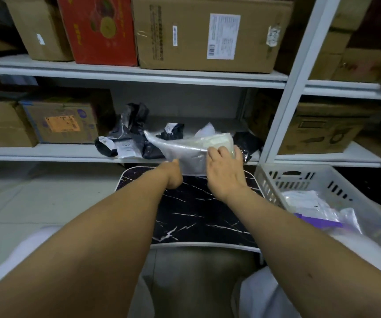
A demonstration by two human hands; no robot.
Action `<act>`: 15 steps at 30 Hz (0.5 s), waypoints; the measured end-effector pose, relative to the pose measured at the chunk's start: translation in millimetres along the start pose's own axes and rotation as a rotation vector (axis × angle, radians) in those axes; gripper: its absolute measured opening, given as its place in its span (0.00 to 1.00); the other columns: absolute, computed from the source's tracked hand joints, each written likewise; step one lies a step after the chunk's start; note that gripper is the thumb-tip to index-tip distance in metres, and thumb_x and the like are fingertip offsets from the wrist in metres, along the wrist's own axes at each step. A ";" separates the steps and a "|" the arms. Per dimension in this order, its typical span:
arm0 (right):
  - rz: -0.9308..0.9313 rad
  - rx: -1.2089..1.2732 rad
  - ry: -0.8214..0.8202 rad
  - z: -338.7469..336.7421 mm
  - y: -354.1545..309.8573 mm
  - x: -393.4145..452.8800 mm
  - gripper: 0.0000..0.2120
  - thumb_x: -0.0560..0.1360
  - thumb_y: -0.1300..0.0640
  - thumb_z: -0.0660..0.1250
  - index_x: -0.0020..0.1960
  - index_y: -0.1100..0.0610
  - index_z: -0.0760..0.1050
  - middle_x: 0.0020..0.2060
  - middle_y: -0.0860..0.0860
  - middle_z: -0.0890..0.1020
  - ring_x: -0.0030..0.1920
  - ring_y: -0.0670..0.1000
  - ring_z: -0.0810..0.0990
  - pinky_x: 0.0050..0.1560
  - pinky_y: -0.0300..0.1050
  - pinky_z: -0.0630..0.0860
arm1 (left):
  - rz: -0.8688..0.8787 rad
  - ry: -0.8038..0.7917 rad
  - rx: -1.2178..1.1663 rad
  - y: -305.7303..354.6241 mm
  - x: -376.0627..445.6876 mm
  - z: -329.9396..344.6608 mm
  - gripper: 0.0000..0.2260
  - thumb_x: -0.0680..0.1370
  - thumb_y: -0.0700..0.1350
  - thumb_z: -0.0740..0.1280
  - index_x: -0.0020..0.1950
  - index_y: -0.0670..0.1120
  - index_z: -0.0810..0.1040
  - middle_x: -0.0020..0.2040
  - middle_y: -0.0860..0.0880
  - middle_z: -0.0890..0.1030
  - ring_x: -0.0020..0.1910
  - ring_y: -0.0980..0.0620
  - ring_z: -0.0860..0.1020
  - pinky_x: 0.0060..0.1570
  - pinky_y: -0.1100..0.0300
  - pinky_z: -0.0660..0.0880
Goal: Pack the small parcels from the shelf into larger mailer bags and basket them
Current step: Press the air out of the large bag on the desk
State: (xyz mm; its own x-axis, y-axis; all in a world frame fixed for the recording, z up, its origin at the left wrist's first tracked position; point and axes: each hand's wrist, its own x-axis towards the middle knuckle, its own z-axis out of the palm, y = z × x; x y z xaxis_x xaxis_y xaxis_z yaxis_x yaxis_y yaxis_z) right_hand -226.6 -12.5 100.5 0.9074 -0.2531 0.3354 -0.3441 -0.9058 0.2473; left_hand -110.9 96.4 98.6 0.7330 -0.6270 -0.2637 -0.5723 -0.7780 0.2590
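mailer bag (pixel 185 154) held between both hands (pixel 221 173)

Single wide-angle view from head height, facing forward and steeply down. Close over the small black marbled bench (pixel 198 214) at picture centre, forearms entering from 6 o'clock toward both hands (pixel 221 173). Shelf (pixel 130 75) with cardboard boxes (pixel 208 33) across 12 o'clock, bent by the lens. White basket (pixel 318 180) at 3 o'clock, tiled floor (pixel 36 193) at 9 o'clock. No second view, hence no shared ground.
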 end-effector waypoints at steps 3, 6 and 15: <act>-0.013 -0.125 -0.106 14.8 -9.7 -27.7 0.18 0.80 0.55 0.53 0.66 0.56 0.72 0.62 0.55 0.70 0.65 0.57 0.65 0.72 0.67 0.49 | -0.019 -0.050 -0.005 16.1 -5.2 12.3 0.21 0.81 0.38 0.56 0.74 0.38 0.62 0.69 0.38 0.70 0.65 0.41 0.71 0.61 0.52 0.69; -0.064 -0.236 -0.257 32.1 -26.9 -47.3 0.17 0.81 0.54 0.54 0.65 0.55 0.74 0.61 0.57 0.71 0.64 0.60 0.64 0.70 0.73 0.46 | -0.016 -0.083 0.009 15.5 -2.4 28.9 0.19 0.81 0.40 0.56 0.72 0.39 0.66 0.71 0.39 0.69 0.67 0.42 0.71 0.64 0.52 0.67; -0.239 0.126 -0.404 66.8 -88.0 -38.5 0.22 0.76 0.48 0.61 0.69 0.51 0.69 0.66 0.51 0.70 0.68 0.55 0.63 0.71 0.70 0.40 | -0.083 -0.157 0.092 -10.0 9.2 47.4 0.17 0.84 0.40 0.52 0.69 0.36 0.70 0.68 0.39 0.72 0.65 0.43 0.72 0.61 0.57 0.67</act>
State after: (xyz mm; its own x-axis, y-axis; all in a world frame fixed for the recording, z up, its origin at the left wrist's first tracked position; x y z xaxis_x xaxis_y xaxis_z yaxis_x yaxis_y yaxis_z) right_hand -215.2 54.3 5.1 0.9871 -0.1223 -0.1036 -0.1056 -0.9825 0.1536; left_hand -115.9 96.6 49.6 0.7167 -0.5533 -0.4246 -0.5486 -0.8231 0.1466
